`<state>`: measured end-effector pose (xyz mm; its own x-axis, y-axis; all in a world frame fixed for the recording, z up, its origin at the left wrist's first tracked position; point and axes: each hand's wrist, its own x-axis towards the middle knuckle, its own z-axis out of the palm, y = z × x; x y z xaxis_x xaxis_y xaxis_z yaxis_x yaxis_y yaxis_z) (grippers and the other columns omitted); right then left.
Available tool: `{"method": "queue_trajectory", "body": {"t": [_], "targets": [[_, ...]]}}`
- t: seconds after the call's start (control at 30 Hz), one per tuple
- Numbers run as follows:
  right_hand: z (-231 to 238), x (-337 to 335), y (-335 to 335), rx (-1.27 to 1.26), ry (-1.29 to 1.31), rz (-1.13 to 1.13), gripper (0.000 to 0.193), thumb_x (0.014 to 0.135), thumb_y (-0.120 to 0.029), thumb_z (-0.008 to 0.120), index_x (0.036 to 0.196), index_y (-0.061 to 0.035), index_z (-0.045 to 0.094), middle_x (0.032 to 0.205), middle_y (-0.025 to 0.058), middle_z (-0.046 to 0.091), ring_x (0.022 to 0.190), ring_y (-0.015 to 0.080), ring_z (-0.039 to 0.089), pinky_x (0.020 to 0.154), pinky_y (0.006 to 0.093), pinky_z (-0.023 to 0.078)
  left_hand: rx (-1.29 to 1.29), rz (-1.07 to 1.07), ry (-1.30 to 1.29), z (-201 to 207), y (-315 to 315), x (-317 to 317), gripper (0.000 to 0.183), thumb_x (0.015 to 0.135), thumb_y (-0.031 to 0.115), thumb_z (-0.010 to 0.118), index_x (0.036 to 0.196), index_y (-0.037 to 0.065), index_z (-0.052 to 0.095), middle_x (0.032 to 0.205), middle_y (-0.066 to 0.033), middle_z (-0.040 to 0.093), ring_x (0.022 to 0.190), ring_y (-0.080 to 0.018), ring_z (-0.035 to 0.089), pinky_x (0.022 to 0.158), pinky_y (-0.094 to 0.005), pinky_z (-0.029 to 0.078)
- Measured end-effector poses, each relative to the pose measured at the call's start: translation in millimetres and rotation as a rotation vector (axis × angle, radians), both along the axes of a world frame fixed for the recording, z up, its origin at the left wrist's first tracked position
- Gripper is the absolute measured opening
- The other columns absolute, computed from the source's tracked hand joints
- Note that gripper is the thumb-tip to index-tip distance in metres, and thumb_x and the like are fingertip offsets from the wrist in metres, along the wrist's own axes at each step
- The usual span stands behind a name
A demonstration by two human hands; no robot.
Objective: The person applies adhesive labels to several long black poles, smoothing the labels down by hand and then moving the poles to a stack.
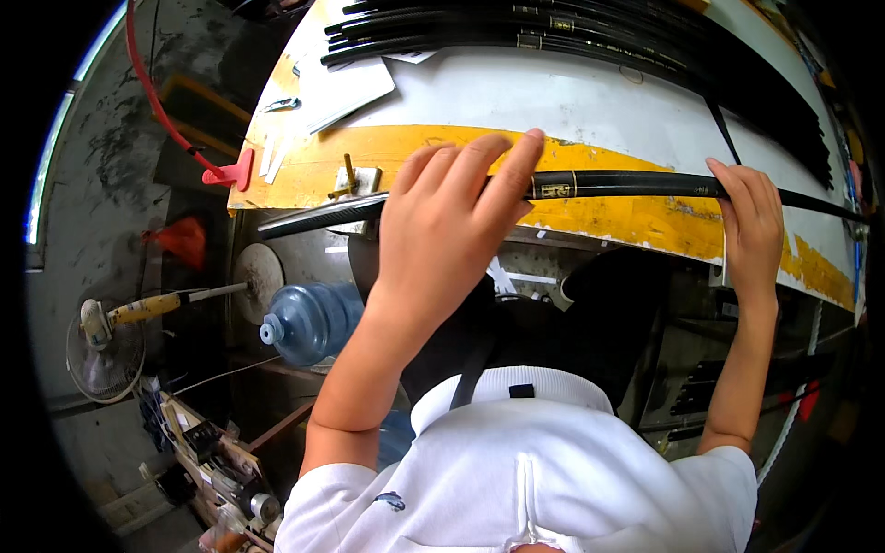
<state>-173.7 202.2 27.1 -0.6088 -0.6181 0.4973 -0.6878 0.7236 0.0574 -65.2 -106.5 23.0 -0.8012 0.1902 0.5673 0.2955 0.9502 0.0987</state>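
Observation:
A long glossy black fishing rod [636, 183] with gold markings lies crosswise in front of me, along the near edge of the table. My left hand [452, 207] is over its left part, fingers reaching across the top and the thumb side partly hidden. The rod's thick left end sticks out past that hand, above a small metal block [359, 189] with a brass-coloured pin. My right hand [751, 207] pinches the rod farther right, thumb and fingertips closed at it. Beyond my right hand, the rod runs on toward the table's right side.
Several more black rods [572, 44] lie bundled at the table's far side. White papers [350, 92] and a small cutter [280, 105] are at the far left. A red clamp-like piece [240, 170] sits on the table corner. Below stand a blue water bottle [313, 321] and a fan [106, 350].

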Motion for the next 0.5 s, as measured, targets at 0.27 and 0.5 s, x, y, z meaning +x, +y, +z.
{"method": "queue_trajectory", "body": {"t": [0.27, 0.5], "targets": [[-29, 12, 9, -0.139, 0.015, 0.065, 0.041, 0.077, 0.002, 0.069, 0.116, -0.0083, 0.060, 0.106, 0.0083, 0.063, 0.101, 0.0264, 0.058, 0.091, 0.0385, 0.044, 0.023, -0.056, -0.105, -9, -28, 10, 0.045, 0.078, 0.017, 0.073, 0.120, 0.011, 0.059, 0.099, -0.0077, 0.062, 0.090, -0.0272, 0.059, 0.079, -0.0369, 0.045], [-44, 15, 8, -0.131, -0.040, 0.026, 0.037, 0.078, 0.002, 0.068, 0.113, -0.0074, 0.061, 0.109, 0.0092, 0.063, 0.105, 0.0276, 0.057, 0.096, 0.0408, 0.042, 0.006, -0.006, -0.092, -19, -47, 11, 0.043, 0.073, 0.013, 0.076, 0.113, 0.010, 0.062, 0.102, -0.0076, 0.063, 0.092, -0.0267, 0.059, 0.082, -0.0369, 0.044]]}}
